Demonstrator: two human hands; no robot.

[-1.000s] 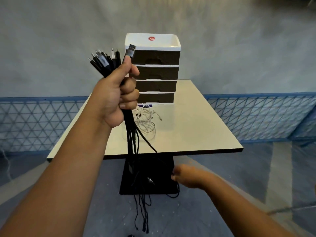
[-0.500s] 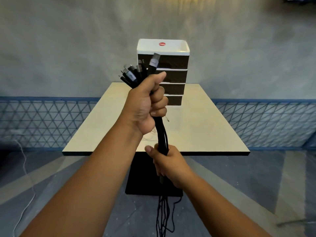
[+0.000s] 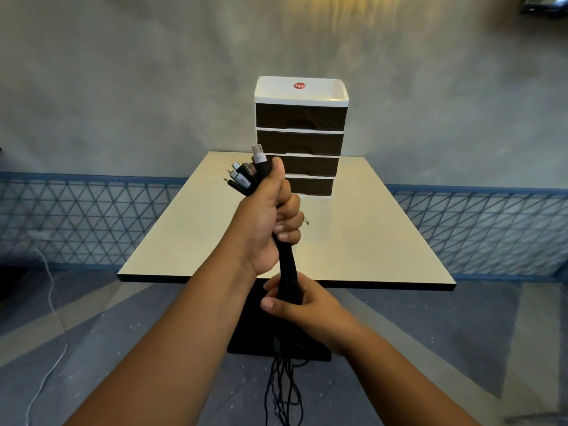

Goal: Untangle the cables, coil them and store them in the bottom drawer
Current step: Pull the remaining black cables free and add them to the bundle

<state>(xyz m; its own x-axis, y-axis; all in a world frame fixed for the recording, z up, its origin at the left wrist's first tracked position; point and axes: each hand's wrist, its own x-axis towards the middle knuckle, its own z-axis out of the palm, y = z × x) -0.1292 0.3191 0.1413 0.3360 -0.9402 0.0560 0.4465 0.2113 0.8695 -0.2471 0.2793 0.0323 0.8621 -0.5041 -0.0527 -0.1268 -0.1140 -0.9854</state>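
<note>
Gripping the bundle of black cables (image 3: pixel 287 262) in a tight fist, the left hand (image 3: pixel 266 222) is up at chest height, thumb laid along the top of the bunch. Above that fist the plugs (image 3: pixel 247 173) fan out, a silver USB end poking highest, the smaller connectors splayed off to the left of it. Just below, the right hand (image 3: pixel 302 305) is wrapped round the same bundle, fingers curled about the strands, thumb across the front. The two hands sit close, one over the other, a short run of cable taut between them. Under the right hand the loose ends drop straight down and trail in a thin tangle over the grey floor (image 3: pixel 430 348).

Beyond the hands stands the desk (image 3: pixel 368 241), pale top with a dark edge, on a black pedestal base. At its far side, behind the left hand's knuckles, rises the drawer unit (image 3: pixel 302 118): white top, four dark drawers stacked, all of them closed. The bottom drawer (image 3: pixel 313 186) shows just to the right of the left thumb, shut. A small bit of pale cable peeks out on the desk just right of the left fist; what it is, I can't tell. Off to the left of the left arm, a white cord (image 3: pixel 52 302) snakes across the floor before a blue lattice fence (image 3: pixel 76 216).
</note>
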